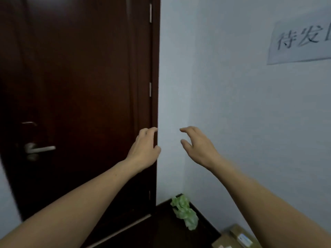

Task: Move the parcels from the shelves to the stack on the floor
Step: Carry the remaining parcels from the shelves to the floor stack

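The left hand (143,149) and right hand (200,147) hung raised, their fingers (189,130) loosely curled, apart, holding nothing. Two brown cardboard parcels (236,238) lay on the dark floor (161,230), well below the fingers, to their right.

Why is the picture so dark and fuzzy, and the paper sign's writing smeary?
Head view: the light is dim and bluish, so the dark brown wooden door looks almost black; blur smears the writing on the white paper sign and the silver door handle; the left hand and right hand look sharper.
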